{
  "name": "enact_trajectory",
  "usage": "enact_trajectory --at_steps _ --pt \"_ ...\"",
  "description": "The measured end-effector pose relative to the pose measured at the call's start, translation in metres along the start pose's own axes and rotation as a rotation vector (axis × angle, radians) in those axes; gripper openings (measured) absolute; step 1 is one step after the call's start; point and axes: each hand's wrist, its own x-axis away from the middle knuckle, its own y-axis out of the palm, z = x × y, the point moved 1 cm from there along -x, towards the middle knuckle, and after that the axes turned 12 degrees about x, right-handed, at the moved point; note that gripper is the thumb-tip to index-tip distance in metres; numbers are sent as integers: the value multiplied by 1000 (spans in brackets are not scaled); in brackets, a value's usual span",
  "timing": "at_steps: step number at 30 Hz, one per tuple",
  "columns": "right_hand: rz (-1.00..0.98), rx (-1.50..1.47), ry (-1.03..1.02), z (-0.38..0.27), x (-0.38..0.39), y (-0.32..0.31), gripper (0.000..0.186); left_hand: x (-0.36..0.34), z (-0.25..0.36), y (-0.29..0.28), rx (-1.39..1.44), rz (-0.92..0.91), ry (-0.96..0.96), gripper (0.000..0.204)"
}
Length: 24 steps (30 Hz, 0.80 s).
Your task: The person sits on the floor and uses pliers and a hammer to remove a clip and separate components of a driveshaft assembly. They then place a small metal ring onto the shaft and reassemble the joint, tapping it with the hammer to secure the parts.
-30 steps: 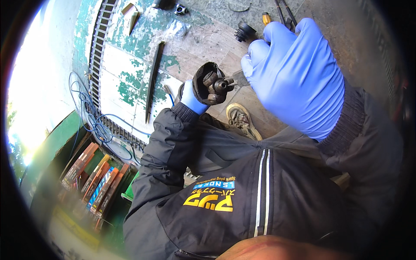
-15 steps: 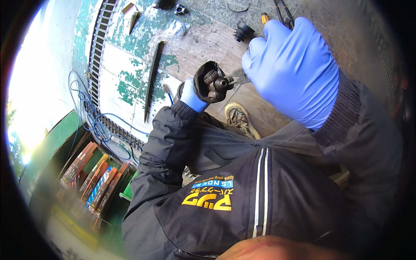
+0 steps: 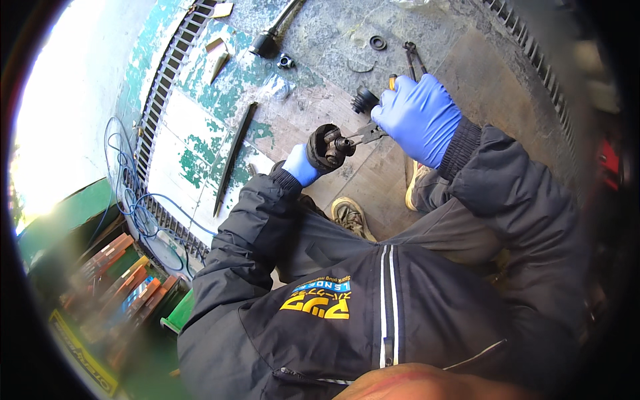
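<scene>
My left hand (image 3: pixel 301 165), in a blue glove, grips a black greasy round joint part (image 3: pixel 327 147) with a rubber boot. My right hand (image 3: pixel 419 117), also in a blue glove, holds pliers (image 3: pixel 363 135) with an orange-tipped handle; the jaws touch the small shaft end of the part. A black gear-like piece (image 3: pixel 363 101) lies on the floor just beyond the pliers.
On the worn green-painted floor lie a long dark bar (image 3: pixel 235 155), a shaft with a black head (image 3: pixel 270 37), a small ring (image 3: pixel 378 43), another pair of pliers (image 3: pixel 413 59) and a nut (image 3: pixel 286 61). Blue cable (image 3: pixel 130 200) coils at left. My shoes (image 3: pixel 352 217) rest below.
My right hand has pulled back from the camera and now sets the pliers' jaws against the part. The left hand and the part have shifted slightly right.
</scene>
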Motion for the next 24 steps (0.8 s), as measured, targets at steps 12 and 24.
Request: enact_trajectory --at_steps 12,24 --pt "-42 74 33 12 -7 -1 12 -12 26 16 -965 97 538 23" --pt "-327 -241 113 27 1 9 49 27 40 5 -640 337 124 34"
